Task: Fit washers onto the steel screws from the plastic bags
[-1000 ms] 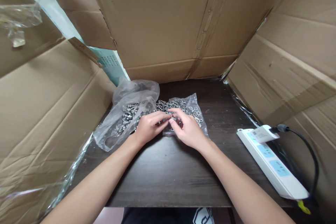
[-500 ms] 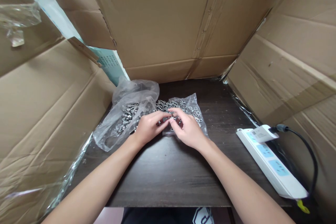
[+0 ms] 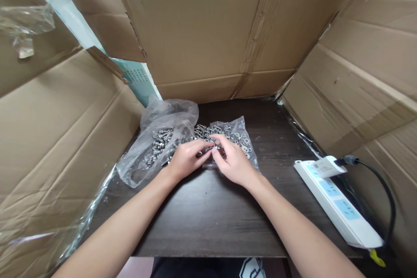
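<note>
My left hand (image 3: 188, 159) and my right hand (image 3: 233, 160) meet fingertip to fingertip at the middle of the dark table (image 3: 208, 213). Between the fingertips they pinch a small shiny metal part (image 3: 215, 147), too small to name more exactly; both hands are closed on it. Loose bolts (image 3: 160, 142) lie in a clear plastic bag (image 3: 130, 167) left of my left hand. Behind and beside my right hand, washers (image 3: 245, 145) and small bolts are spread on another clear plastic bag (image 3: 240, 126), partly hidden by my fingers.
A white power strip (image 3: 339, 204) with a plugged-in adapter (image 3: 329, 166) and a black cable (image 3: 387, 186) lies at the right edge. Cardboard walls (image 3: 208, 26) enclose the table at the left, back and right. Clear tape runs along the side edges.
The fingertips have shifted very slightly around the small metal part. The whole view has moved a little; bags and loose hardware otherwise look the same.
</note>
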{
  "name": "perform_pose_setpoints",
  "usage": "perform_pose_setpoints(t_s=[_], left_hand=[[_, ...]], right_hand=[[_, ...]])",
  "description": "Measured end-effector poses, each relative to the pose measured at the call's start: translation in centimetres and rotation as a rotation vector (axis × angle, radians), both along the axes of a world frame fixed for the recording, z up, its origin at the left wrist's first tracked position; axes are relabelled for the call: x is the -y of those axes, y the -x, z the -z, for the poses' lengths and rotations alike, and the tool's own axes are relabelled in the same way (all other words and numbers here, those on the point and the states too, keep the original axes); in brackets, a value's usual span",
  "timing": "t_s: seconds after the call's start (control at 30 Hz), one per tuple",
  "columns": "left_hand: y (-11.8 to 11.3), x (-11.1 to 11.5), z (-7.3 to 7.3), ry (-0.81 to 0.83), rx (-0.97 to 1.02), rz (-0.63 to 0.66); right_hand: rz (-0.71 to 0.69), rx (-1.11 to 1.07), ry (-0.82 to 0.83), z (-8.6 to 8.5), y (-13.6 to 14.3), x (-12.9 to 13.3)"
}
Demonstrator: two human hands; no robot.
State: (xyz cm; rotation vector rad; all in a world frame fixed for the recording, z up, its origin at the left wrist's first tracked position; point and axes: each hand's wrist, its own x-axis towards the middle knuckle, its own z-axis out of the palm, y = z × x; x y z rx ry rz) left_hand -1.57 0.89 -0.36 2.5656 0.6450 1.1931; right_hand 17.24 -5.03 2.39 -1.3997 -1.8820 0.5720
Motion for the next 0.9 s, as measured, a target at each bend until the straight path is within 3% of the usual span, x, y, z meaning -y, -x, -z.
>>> perform_pose_setpoints(t_s=[0.27,0.43,0.6,0.73,0.9], left_hand=[[-0.09,0.11,-0.03,-0.029,0.008,-0.030],[-0.14,0.12,-0.09,0.001,0.038,-0.027],[-0.17,0.04,-0.08,-0.025,0.054,-0.030],[-0.14,0.02,-0.07,-0.020,0.052,-0.022],[-0.17,0.05,0.01,-0.032,0.043,-0.014]], right_hand=[[0.026,0.033,0.041,-0.15,-0.02,0.03],[0.032,-0.017,-0.040,-0.12,-0.16,0.03],[0.032,0.024,0.013,-0.12,-0.06,0.13],[0.048,-0.003,-0.037,-0.22,-0.02,0.21],[0.053,0.029,0.022,-0.18,0.05,0.09]])
